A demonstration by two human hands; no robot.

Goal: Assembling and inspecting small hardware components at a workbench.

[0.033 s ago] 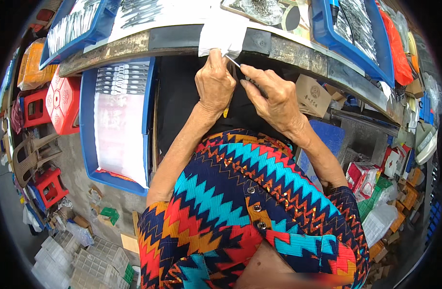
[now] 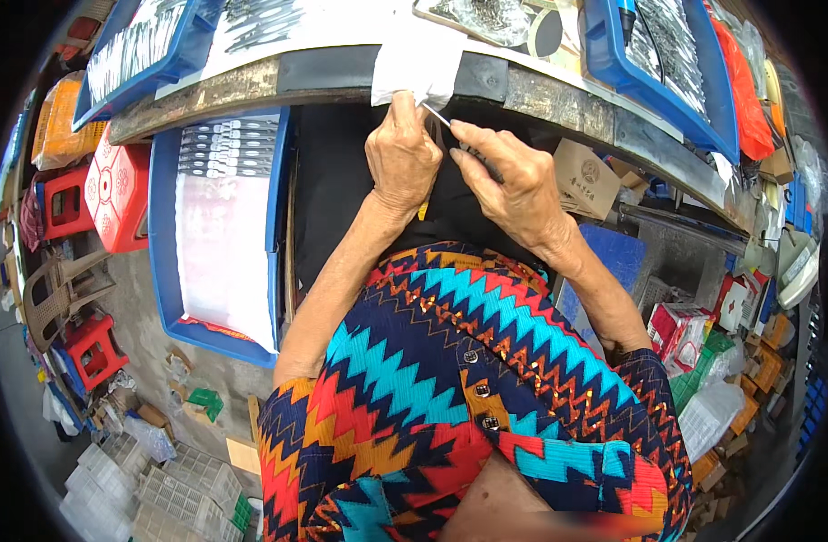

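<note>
Fingers point(image 2: 403, 107) of the left hand point(image 2: 401, 154) are pressing together against the white cloth point(image 2: 421, 65) draping over the bench edge point(image 2: 333, 70) (what they are pinching, if anything, is too hidden to tell). Between the hands, a thin metal tool point(image 2: 439, 116) is slanting from the right hand point(image 2: 515, 173), whose thumb and forefinger are pinching it. Should that pinch be slipping, the tip could be jabbing the nearby left fingertips or snagging the cloth.

Free gap between left grip point(image 2: 403, 152) and right grip point(image 2: 520, 181); obstacles: table edge point(image 2: 333, 70) ahead, blue tray point(image 2: 165, 244) leftward
</note>
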